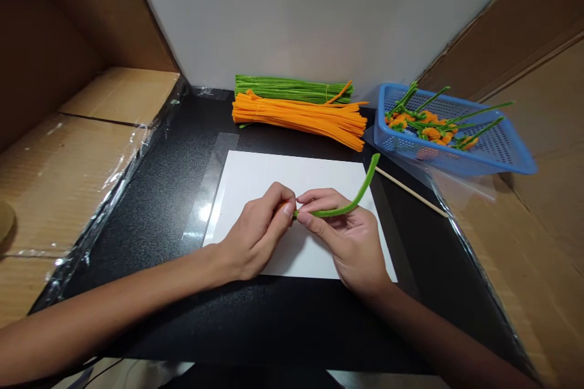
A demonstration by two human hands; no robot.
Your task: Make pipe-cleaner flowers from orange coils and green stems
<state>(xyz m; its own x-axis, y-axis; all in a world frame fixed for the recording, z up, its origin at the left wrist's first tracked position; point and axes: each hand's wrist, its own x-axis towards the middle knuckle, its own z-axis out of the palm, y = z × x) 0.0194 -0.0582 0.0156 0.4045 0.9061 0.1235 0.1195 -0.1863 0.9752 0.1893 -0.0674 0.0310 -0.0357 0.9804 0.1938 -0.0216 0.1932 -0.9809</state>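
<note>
My left hand (260, 232) is closed around a small orange piece (283, 203), mostly hidden by the fingers, above a white sheet (255, 173). Close beside it, my right hand (349, 231) pinches a green fuzzy stem (364, 188) between thumb and fingers. The stem's left end reaches the left fingertips, and its free end curves up and to the right. How the orange piece and the stem join is hidden. Both hands are over the middle of the sheet, fingertips nearly touching.
Behind the sheet lie an orange bundle of fuzzy stems (301, 118) and a green bundle (283, 86). At the right, a blue basket (488, 161) holds several orange and green pieces. A thin wooden stick (410, 192) lies in front of it. Cardboard (68, 176) borders the black table (150, 213).
</note>
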